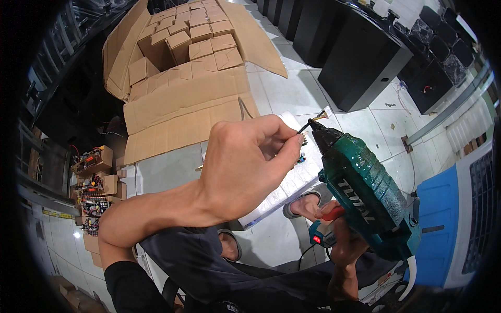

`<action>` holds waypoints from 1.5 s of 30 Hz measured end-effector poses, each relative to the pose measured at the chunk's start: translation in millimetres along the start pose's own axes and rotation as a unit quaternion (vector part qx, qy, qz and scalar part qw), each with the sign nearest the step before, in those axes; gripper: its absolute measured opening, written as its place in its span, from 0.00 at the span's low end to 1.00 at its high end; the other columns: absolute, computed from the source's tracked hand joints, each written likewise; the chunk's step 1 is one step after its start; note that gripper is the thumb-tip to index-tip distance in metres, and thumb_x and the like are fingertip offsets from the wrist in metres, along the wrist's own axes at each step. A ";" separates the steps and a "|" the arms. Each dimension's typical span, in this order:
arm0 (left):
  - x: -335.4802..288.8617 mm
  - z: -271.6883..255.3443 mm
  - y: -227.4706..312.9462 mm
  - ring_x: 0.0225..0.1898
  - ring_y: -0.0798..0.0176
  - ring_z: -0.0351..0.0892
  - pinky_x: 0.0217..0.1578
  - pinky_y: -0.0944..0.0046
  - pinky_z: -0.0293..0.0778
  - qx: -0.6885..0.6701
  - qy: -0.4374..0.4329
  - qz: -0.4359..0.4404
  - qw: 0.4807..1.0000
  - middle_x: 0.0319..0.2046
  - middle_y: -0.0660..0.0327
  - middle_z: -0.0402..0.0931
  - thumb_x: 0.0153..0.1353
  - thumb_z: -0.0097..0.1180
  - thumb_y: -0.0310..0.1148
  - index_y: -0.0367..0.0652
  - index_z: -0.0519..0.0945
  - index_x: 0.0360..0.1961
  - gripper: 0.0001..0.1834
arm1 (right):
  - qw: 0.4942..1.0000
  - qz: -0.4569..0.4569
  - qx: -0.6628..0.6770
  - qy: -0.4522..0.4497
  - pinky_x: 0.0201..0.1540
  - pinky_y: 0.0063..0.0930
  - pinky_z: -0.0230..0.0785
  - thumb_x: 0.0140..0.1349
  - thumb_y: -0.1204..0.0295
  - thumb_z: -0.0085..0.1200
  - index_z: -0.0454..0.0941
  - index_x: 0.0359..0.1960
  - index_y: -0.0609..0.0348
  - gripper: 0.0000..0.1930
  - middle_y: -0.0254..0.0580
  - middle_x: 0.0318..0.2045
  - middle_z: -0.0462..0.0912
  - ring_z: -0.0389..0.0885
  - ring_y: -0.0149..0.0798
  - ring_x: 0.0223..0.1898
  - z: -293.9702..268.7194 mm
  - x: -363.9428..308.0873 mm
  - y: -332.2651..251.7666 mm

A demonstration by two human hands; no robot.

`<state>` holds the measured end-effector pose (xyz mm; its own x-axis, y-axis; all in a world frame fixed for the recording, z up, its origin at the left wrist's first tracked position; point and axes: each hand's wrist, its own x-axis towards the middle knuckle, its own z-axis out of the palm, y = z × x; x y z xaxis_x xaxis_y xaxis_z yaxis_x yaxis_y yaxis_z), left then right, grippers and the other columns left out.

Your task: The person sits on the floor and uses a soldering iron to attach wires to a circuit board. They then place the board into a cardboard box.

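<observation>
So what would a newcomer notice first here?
Probably the chunky teal glue gun, held in the right hand right of centre. The left hand, mid-picture, pinches a thin black cable by the gun's dark nozzle. Toward the top left sits an open brown cardboard carton holding small brown boxes.

Wht tiled flr (pixel 373 134) w/ row of blk cabinets (pixel 360 60) at back, metal post (pixel 449 107) on R side.

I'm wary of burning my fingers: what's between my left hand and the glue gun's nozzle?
In the head view, a short stretch of thin black cable lies between your left hand and the nozzle.
</observation>
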<state>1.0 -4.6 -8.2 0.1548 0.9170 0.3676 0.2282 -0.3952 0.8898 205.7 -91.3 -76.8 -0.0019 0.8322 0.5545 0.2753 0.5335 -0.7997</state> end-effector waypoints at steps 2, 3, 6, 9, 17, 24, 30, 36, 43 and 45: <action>-0.2 0.4 -1.0 0.26 0.77 0.78 0.27 0.76 0.74 0.004 0.002 0.007 1.000 0.25 0.61 0.84 0.62 0.62 0.22 0.28 0.84 0.35 0.05 | 1.000 0.016 -0.004 -0.006 0.41 0.40 0.79 0.67 0.76 0.45 0.76 0.38 0.75 0.10 0.54 0.31 0.82 0.83 0.45 0.34 -1.3 -2.6 0.7; -0.3 0.9 -1.6 0.26 0.77 0.78 0.27 0.76 0.74 0.006 0.003 0.011 1.000 0.25 0.61 0.84 0.62 0.62 0.22 0.28 0.84 0.35 0.05 | 0.999 0.027 0.007 0.018 0.42 0.40 0.78 0.66 0.76 0.45 0.76 0.38 0.75 0.10 0.54 0.31 0.82 0.83 0.46 0.34 0.4 -2.9 0.2; -0.3 0.9 -2.0 0.26 0.77 0.79 0.27 0.76 0.73 0.010 0.003 0.020 1.000 0.26 0.61 0.84 0.62 0.62 0.22 0.28 0.84 0.35 0.05 | 0.997 0.047 0.027 0.061 0.42 0.41 0.78 0.66 0.77 0.47 0.75 0.39 0.75 0.10 0.54 0.32 0.82 0.83 0.46 0.34 4.1 -4.2 -1.5; -0.1 -0.1 0.8 0.26 0.77 0.79 0.26 0.77 0.73 0.006 -0.004 0.001 1.000 0.26 0.61 0.84 0.62 0.62 0.22 0.28 0.84 0.35 0.05 | 0.999 0.024 0.037 0.032 0.42 0.39 0.78 0.65 0.79 0.48 0.76 0.41 0.73 0.09 0.53 0.35 0.83 0.84 0.44 0.36 -0.1 -5.9 2.4; -0.4 0.1 -2.5 0.25 0.77 0.79 0.26 0.76 0.73 0.037 0.010 0.036 0.999 0.25 0.60 0.84 0.61 0.63 0.22 0.28 0.84 0.33 0.05 | 0.992 0.017 -0.122 0.003 0.41 0.39 0.78 0.66 0.78 0.46 0.75 0.41 0.75 0.09 0.54 0.33 0.82 0.83 0.45 0.35 -3.8 -12.3 3.2; -1.6 -0.3 -5.6 0.24 0.76 0.81 0.25 0.75 0.75 0.079 0.023 0.092 0.992 0.23 0.58 0.85 0.60 0.65 0.23 0.28 0.84 0.32 0.05 | 0.973 -0.041 -0.226 -0.013 0.41 0.41 0.79 0.67 0.76 0.46 0.73 0.42 0.76 0.11 0.55 0.33 0.81 0.83 0.46 0.34 -7.4 -12.8 7.9; -0.5 -1.2 -7.8 0.22 0.75 0.82 0.23 0.74 0.75 0.112 0.028 0.145 0.983 0.20 0.57 0.84 0.58 0.65 0.22 0.29 0.84 0.31 0.04 | 0.996 0.027 -0.065 0.056 0.40 0.41 0.79 0.68 0.75 0.47 0.74 0.42 0.75 0.11 0.55 0.33 0.81 0.83 0.45 0.34 -3.6 -15.3 8.6; -0.3 -0.6 -8.9 0.22 0.74 0.82 0.22 0.74 0.75 0.115 0.033 0.165 0.979 0.19 0.57 0.83 0.58 0.65 0.22 0.29 0.84 0.30 0.04 | 0.998 0.027 -0.052 0.033 0.40 0.41 0.78 0.67 0.76 0.46 0.75 0.41 0.75 0.11 0.54 0.32 0.82 0.83 0.45 0.33 -2.8 -11.2 7.3; 0.0 -0.4 -8.1 0.22 0.74 0.82 0.22 0.74 0.74 0.116 0.034 0.162 0.979 0.19 0.57 0.83 0.58 0.65 0.22 0.29 0.84 0.30 0.04 | 0.998 0.035 0.048 -0.006 0.33 0.26 0.73 0.65 0.82 0.51 0.80 0.44 0.68 0.09 0.41 0.35 0.83 0.79 0.32 0.32 -0.1 -1.2 -4.3; -0.4 -0.8 -8.1 0.22 0.74 0.81 0.22 0.74 0.74 0.114 0.034 0.155 0.981 0.20 0.57 0.83 0.58 0.65 0.22 0.29 0.84 0.30 0.04 | 0.994 0.082 0.076 -0.012 0.33 0.27 0.73 0.65 0.81 0.51 0.80 0.44 0.68 0.09 0.42 0.35 0.83 0.80 0.32 0.32 0.2 -1.1 -10.3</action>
<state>-1.7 -1.7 -15.4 0.1874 0.7493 0.6352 0.3899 -0.6502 0.6521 202.7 -97.8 -69.2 0.0085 0.9124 0.4091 0.1254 0.4049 -0.9057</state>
